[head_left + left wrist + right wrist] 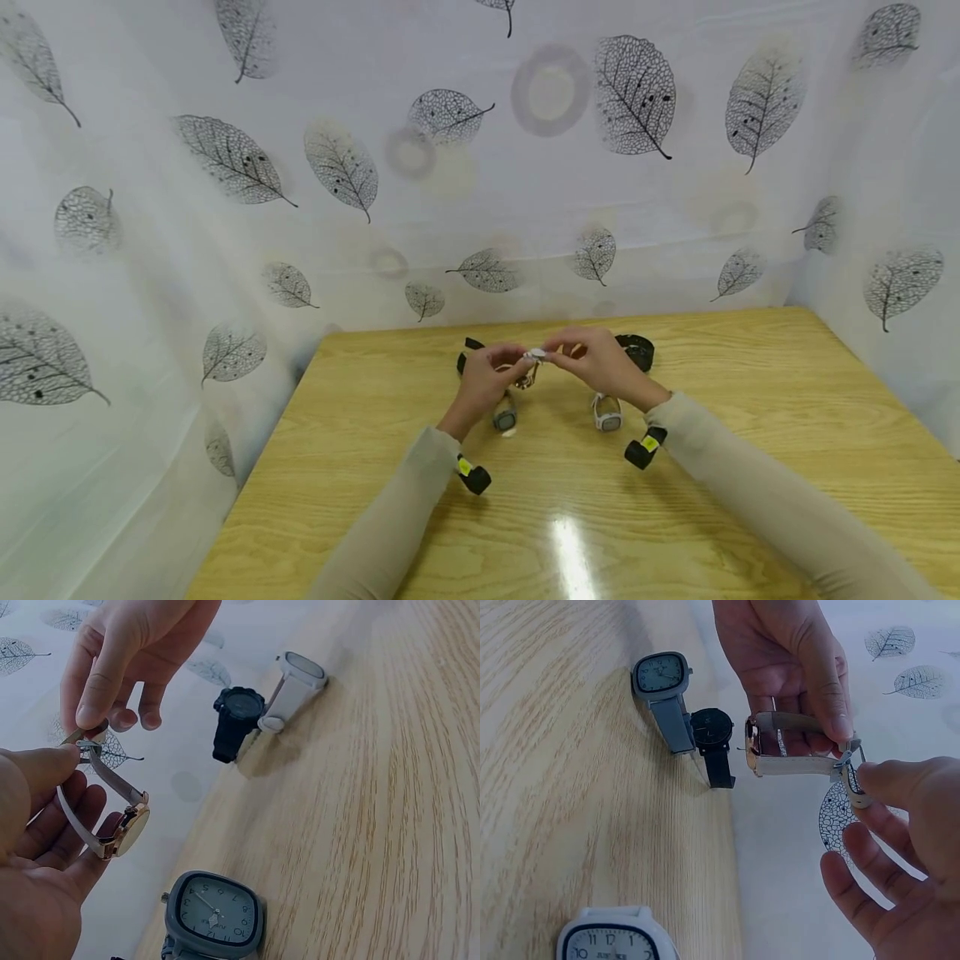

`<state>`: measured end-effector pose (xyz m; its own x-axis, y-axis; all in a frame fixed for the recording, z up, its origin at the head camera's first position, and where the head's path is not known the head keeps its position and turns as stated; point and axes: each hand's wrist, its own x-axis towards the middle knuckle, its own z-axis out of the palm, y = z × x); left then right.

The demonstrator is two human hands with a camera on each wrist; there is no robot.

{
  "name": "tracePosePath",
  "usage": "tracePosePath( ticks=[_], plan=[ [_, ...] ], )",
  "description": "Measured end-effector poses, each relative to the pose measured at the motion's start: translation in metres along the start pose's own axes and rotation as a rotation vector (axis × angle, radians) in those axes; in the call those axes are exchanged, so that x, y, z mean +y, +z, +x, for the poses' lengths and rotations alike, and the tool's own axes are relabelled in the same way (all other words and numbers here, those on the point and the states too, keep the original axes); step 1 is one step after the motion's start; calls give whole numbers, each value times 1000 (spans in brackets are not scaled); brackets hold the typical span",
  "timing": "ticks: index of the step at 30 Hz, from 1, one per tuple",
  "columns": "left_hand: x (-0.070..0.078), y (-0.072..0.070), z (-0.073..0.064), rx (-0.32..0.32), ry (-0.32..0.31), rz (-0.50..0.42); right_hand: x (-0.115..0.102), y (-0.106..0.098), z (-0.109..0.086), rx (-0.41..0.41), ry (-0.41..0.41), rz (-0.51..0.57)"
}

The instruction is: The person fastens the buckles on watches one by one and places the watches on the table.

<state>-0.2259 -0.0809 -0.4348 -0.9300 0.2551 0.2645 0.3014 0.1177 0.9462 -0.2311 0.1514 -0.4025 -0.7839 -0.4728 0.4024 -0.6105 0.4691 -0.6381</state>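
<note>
Above the far part of the table, my left hand and right hand hold a wristwatch between them. It has a rose-gold case and a pale strap; its loop hangs below the fingers in the head view. In the left wrist view, my left thumb and fingers pinch the strap by the metal buckle. My right thumb and forefinger pinch the strap's end just beyond the buckle. The strap passes through the buckle area, but fingers partly hide how it is threaded.
A grey square watch stands below my left hand, and a white square watch below my right. Behind the hands are two black watches, one left and one right. A leaf-print curtain borders the wooden table.
</note>
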Motion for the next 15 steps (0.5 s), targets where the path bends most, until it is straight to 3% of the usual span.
tracePosePath(
  ticks=[8,13,15],
  plan=[
    [1,2,-1,-2,-17,15,2,1,0,-38,-14,-9],
    [2,2,-2,0,-18,49,2,7,0,-6,-18,14],
    [3,2,-2,8,-35,56,2,9,-1,20,20,42]
  ],
)
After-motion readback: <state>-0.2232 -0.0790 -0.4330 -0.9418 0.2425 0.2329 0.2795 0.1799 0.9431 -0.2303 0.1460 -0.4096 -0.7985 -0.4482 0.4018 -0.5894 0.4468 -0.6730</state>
